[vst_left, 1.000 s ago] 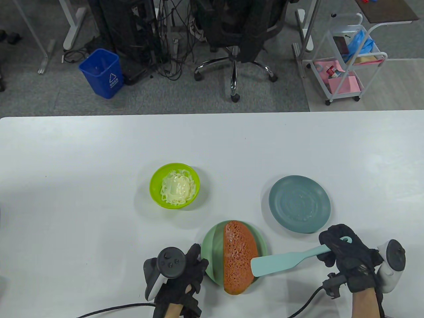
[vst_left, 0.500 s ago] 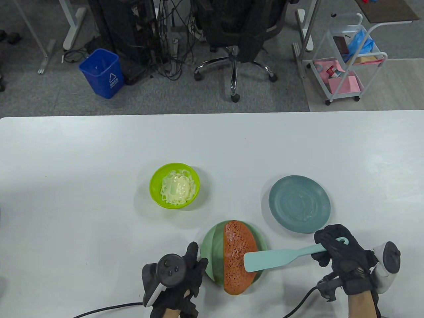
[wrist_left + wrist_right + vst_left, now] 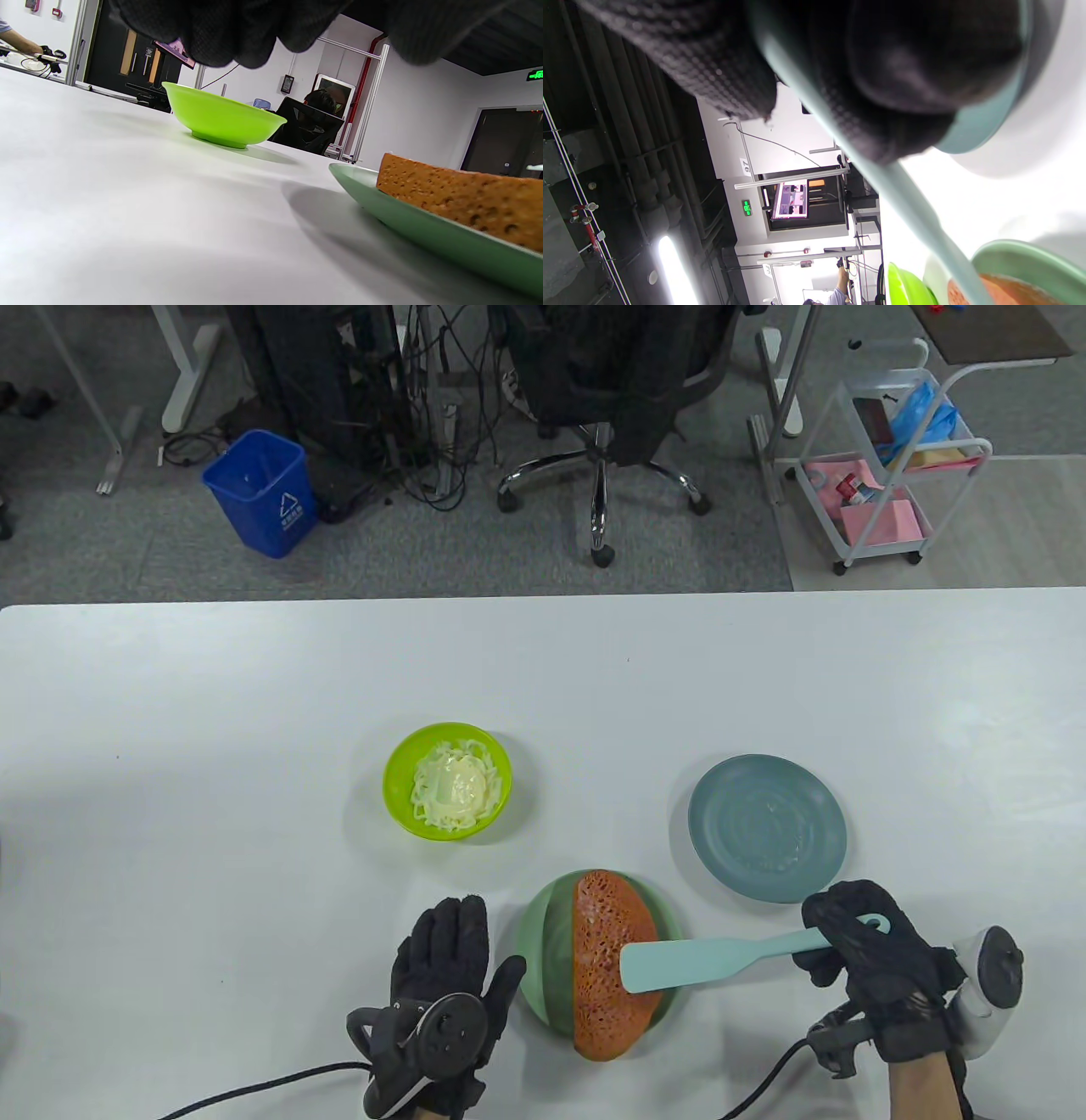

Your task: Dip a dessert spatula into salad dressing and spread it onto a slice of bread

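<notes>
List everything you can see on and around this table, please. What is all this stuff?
Table: 1, white, fills the lower part of the table view.
Bowl: 1, lime green, centre-left of the table, holds pale creamy salad dressing.
Green plate: 1, pale green, near edge, under the bread.
Bread slice: 1, orange-brown and porous, on the green plate.
Blue-grey plate: 1, right of centre.
Dessert spatula: 1, light teal, blade over the bread.
Bin: 1, blue, on the floor beyond the table.
Office chair: 1, black, beyond the table.
Cart: 1, white, far right, holding pink and blue items.
Left hand: black glove, beside the green plate.
Right hand: black glove, grips the spatula handle.
</notes>
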A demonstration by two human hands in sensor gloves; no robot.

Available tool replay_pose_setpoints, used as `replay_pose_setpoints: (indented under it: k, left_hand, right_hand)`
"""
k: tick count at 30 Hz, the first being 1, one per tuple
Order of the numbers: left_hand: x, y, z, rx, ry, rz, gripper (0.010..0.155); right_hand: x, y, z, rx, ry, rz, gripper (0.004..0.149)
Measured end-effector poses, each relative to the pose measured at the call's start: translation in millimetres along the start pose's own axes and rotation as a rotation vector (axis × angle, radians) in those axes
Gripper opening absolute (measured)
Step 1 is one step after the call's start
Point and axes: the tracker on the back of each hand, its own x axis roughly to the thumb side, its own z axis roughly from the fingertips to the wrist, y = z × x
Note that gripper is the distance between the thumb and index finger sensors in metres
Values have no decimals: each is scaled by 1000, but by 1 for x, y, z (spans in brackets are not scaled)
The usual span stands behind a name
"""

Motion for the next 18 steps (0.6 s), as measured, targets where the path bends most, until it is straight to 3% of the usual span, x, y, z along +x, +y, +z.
replay_pose_setpoints:
  k: [11,18]
  left_hand:
    - [4,1,-1,-38,-51,-33,75]
    - [13,12,4,-1,-89,-50,73]
  right_hand:
    - [0,3,-2,-3,-60,-51,39]
    - [0,-6,-3,-167,-119,-168,40]
